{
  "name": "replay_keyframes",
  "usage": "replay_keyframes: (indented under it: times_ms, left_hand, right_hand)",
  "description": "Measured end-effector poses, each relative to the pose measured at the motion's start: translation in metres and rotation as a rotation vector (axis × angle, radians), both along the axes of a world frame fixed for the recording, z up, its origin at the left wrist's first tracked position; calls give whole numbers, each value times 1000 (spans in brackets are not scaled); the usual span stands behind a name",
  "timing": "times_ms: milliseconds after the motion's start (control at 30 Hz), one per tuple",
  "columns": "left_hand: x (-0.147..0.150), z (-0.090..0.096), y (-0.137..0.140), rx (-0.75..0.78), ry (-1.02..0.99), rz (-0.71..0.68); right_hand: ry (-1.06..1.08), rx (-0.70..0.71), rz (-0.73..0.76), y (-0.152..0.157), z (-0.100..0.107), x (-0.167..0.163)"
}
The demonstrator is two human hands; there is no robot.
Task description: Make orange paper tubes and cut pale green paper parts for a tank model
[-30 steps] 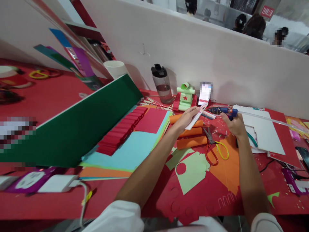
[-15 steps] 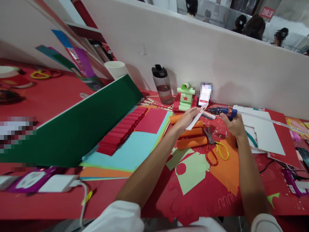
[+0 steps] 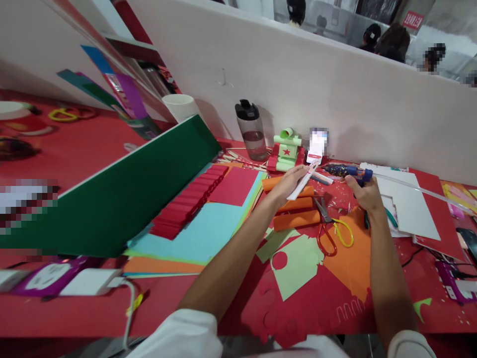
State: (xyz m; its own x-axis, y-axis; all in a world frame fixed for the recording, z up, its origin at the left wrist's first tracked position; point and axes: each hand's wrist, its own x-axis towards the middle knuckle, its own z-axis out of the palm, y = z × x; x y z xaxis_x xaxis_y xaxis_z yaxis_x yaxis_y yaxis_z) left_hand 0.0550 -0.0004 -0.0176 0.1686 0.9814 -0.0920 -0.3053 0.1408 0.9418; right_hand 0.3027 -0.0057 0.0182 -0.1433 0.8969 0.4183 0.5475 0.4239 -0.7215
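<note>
The grip of the left hand (image 3: 291,183) is grasping a white strip (image 3: 300,187) and that of the right hand (image 3: 369,195) a blue glue gun (image 3: 343,171), its nozzle (image 3: 324,169) pointing at the strip, toward the counter's (image 3: 93,315) far edge. Beyond the white partition (image 3: 335,89), a red sign (image 3: 413,20) is showing lettering too blurred to read

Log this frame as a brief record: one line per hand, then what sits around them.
Left hand: holds a white strip
Right hand: grips a blue glue gun
Nozzle: close to the strip; contact unclear
Below the hands: orange rolls, scissors, pale green paper
By the wall: bottle, green-and-red model, phone
Left side: green board, pleated red piece
</note>
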Motion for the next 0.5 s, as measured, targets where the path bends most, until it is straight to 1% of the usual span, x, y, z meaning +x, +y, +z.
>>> replay_keyframes:
  times_ms: [67, 133, 400, 500]
  left_hand:
    - [0, -1, 1, 1, -17, -8]
    - [1, -2, 1, 2, -30, -9]
    - [4, -3, 2, -4, -79, -43]
    - [4, -1, 0, -8, -98, -35]
  right_hand:
    - [-20, 1, 20, 0, 0, 1]
    - [-33, 11, 6, 0, -1, 0]
    - [-36, 24, -124, -1, 0, -8]
    - [-52, 21, -103, 0, 1, -8]
